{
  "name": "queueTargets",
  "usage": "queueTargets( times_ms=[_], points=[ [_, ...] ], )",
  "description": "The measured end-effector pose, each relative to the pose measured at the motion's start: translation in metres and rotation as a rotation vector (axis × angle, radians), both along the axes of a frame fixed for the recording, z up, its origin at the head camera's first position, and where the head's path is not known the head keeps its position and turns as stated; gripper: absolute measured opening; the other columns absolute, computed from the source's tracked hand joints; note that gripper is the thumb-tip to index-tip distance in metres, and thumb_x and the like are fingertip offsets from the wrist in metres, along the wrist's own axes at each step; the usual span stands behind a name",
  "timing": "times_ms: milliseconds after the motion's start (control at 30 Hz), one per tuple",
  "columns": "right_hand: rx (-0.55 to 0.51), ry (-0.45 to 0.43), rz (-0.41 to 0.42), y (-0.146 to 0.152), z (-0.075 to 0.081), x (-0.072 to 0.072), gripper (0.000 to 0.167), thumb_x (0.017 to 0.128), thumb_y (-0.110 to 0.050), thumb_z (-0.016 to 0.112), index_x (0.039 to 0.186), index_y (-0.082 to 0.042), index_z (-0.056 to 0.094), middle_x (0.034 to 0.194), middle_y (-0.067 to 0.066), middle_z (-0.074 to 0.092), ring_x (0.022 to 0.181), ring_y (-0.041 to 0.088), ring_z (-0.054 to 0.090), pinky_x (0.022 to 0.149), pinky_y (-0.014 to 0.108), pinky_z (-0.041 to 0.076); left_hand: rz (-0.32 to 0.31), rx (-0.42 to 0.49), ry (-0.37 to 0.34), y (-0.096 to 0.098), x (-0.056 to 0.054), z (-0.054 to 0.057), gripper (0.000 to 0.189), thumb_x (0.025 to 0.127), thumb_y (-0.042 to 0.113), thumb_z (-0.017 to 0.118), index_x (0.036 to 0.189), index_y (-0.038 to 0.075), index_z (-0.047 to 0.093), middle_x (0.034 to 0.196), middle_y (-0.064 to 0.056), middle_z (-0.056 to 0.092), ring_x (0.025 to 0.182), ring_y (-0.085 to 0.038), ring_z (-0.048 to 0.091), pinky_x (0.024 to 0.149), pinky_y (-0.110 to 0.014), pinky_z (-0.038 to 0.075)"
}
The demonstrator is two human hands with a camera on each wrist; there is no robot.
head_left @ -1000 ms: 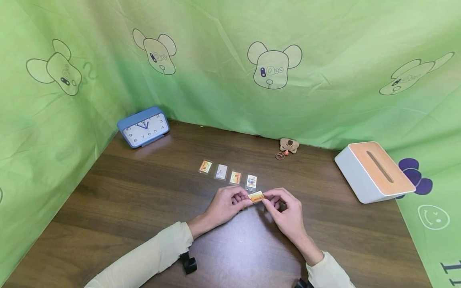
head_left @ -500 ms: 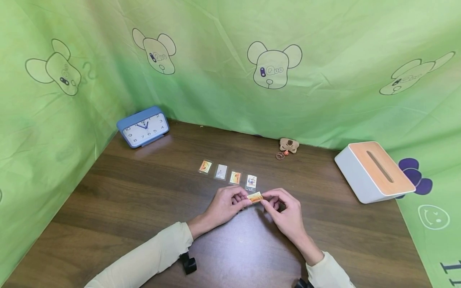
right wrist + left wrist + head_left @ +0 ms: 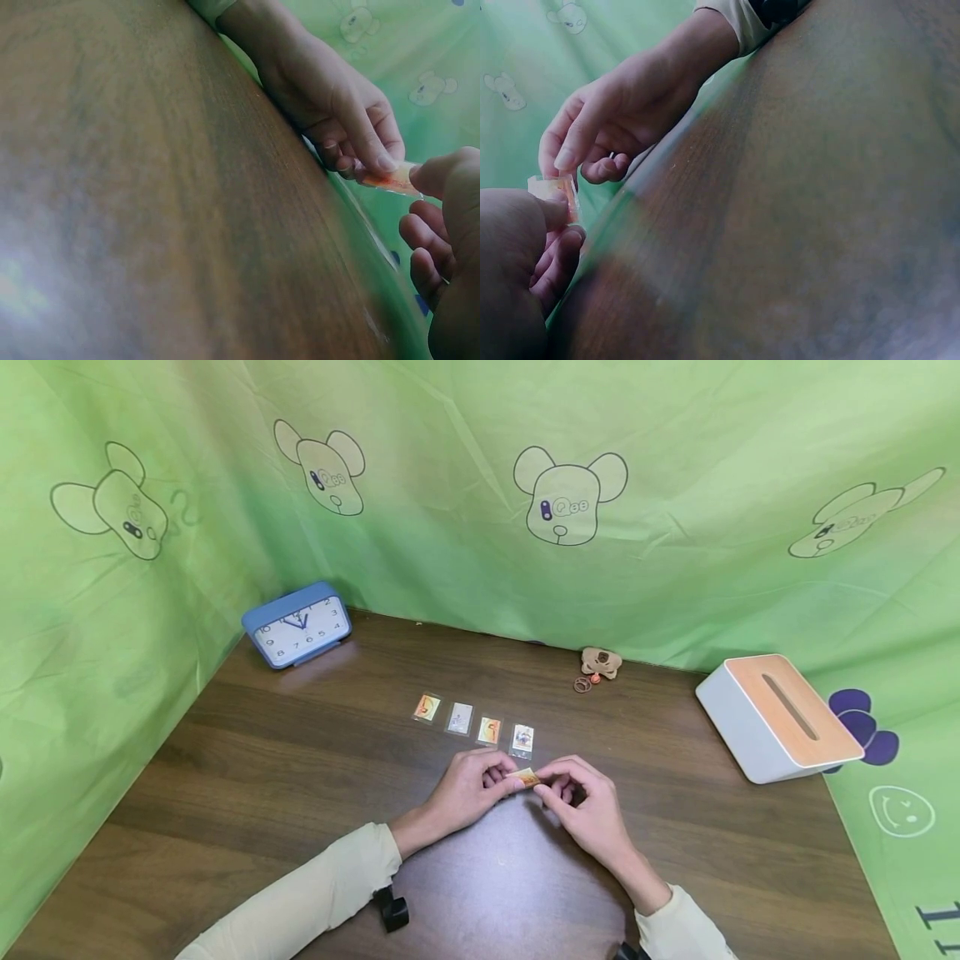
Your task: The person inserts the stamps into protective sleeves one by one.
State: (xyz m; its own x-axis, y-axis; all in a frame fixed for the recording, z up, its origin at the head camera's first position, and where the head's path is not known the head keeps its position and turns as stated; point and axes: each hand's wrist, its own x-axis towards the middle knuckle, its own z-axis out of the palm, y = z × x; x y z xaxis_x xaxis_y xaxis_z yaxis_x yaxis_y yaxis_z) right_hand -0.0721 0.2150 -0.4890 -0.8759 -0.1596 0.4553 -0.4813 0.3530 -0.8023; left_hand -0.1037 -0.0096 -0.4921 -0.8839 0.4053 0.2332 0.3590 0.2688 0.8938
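Note:
A small orange-and-yellow stamp in a clear sleeve is held just above the table, between both hands. My left hand pinches its left end between thumb and fingers. At the other end, the thumb and forefinger of my right hand pinch the stamp's edge. The left wrist view shows the stamp's face partly covered by the left thumb. Beyond the hands, several sleeved stamps lie in a slanting row, among them an orange one and a pale one with a blue figure.
A blue clock stands at the back left of the wooden table. Near the back edge lies a brown animal-shaped trinket beside a small ring. A white tissue box with a wooden lid sits at the right. Green curtains surround the table.
My right hand has shifted slightly left, closer to the left hand. The stamp has moved a little left and tilted, so less of its face shows. The left hand stays nearly still.

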Motion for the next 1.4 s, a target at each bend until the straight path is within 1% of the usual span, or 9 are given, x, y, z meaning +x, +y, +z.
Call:
queueTargets(
  times_ms=[233, 400, 600, 733, 900, 1067, 1233, 1333, 1400],
  points=[
    [-0.018, -0.029, 0.003, -0.001, 0.002, 0.001, 0.033, 0.084, 0.014, 0.088, 0.107, -0.009, 0.079, 0.087, 0.007, 0.072, 0.068, 0.005, 0.059, 0.057, 0.017, 0.048, -0.008, -0.001, 0.004, 0.0, 0.0, 0.0, 0.008, 0.095, 0.006, 0.087, 0.098, 0.005, 0.08, 0.088, -0.003, 0.072, 0.073, 0.001, 0.062, 0.067, -0.022, 0.06],
    [-0.051, -0.103, -0.024, -0.001, 0.002, 0.002, 0.034, 0.086, 0.014, 0.086, 0.114, -0.004, 0.076, 0.09, 0.012, 0.077, 0.067, 0.004, 0.062, 0.057, 0.016, 0.05, -0.004, 0.003, 0.001, 0.0, 0.001, 0.001, 0.009, 0.095, 0.006, 0.088, 0.099, 0.005, 0.08, 0.087, -0.003, 0.073, 0.072, 0.002, 0.062, 0.066, -0.022, 0.06],
    [-0.071, -0.174, -0.027, -0.003, 0.001, 0.003, 0.021, 0.09, 0.007, 0.087, 0.104, -0.007, 0.08, 0.078, 0.006, 0.071, 0.062, 0.004, 0.059, 0.054, 0.017, 0.047, -0.018, 0.008, -0.007, 0.0, 0.001, 0.001, 0.008, 0.095, 0.007, 0.088, 0.098, 0.006, 0.08, 0.086, -0.002, 0.074, 0.07, 0.002, 0.062, 0.065, -0.023, 0.059],
    [-0.09, -0.19, -0.026, -0.005, 0.002, 0.004, 0.016, 0.09, 0.009, 0.085, 0.098, -0.005, 0.08, 0.079, 0.008, 0.071, 0.064, 0.003, 0.058, 0.054, 0.017, 0.048, -0.046, 0.006, -0.024, 0.0, 0.001, 0.001, 0.008, 0.096, 0.01, 0.088, 0.097, 0.008, 0.08, 0.085, 0.0, 0.074, 0.07, 0.001, 0.061, 0.065, -0.023, 0.058],
    [-0.135, -0.224, -0.024, -0.006, 0.004, 0.007, 0.012, 0.094, 0.009, 0.082, 0.098, -0.002, 0.079, 0.077, 0.014, 0.074, 0.061, 0.006, 0.06, 0.053, 0.018, 0.048, -0.069, 0.007, -0.036, -0.001, 0.001, 0.003, 0.008, 0.097, 0.013, 0.087, 0.096, 0.01, 0.08, 0.085, 0.001, 0.072, 0.07, 0.0, 0.061, 0.064, -0.023, 0.057],
    [-0.184, -0.178, -0.033, -0.006, 0.005, 0.006, 0.013, 0.093, 0.014, 0.079, 0.098, 0.002, 0.078, 0.074, 0.019, 0.073, 0.059, 0.005, 0.062, 0.053, 0.017, 0.047, -0.067, 0.021, -0.029, -0.001, 0.001, 0.003, 0.011, 0.095, 0.01, 0.089, 0.1, 0.008, 0.079, 0.088, 0.0, 0.071, 0.072, 0.0, 0.061, 0.063, -0.023, 0.057],
    [-0.192, -0.123, -0.089, -0.001, 0.007, 0.003, 0.015, 0.09, 0.016, 0.079, 0.097, 0.002, 0.079, 0.076, 0.008, 0.074, 0.066, 0.003, 0.061, 0.06, 0.015, 0.046, -0.065, 0.045, -0.027, -0.003, 0.003, 0.002, 0.011, 0.096, 0.008, 0.087, 0.103, 0.006, 0.079, 0.091, -0.001, 0.073, 0.076, -0.002, 0.064, 0.065, -0.022, 0.058],
    [-0.177, -0.124, -0.129, 0.004, 0.009, 0.001, 0.016, 0.09, 0.015, 0.08, 0.097, 0.001, 0.081, 0.08, 0.002, 0.074, 0.07, 0.003, 0.061, 0.063, 0.014, 0.047, -0.059, 0.051, -0.022, -0.006, 0.004, 0.002, 0.009, 0.097, 0.007, 0.085, 0.103, 0.006, 0.079, 0.091, -0.001, 0.073, 0.078, -0.002, 0.064, 0.067, -0.022, 0.058],
    [-0.149, -0.132, -0.146, 0.008, 0.009, -0.001, 0.016, 0.09, 0.014, 0.081, 0.098, 0.0, 0.081, 0.08, 0.002, 0.073, 0.071, 0.003, 0.061, 0.064, 0.014, 0.047, -0.051, 0.049, -0.017, -0.009, 0.005, 0.002, 0.008, 0.098, 0.006, 0.085, 0.104, 0.005, 0.079, 0.091, -0.001, 0.073, 0.079, -0.003, 0.065, 0.067, -0.022, 0.058]
  ],
)
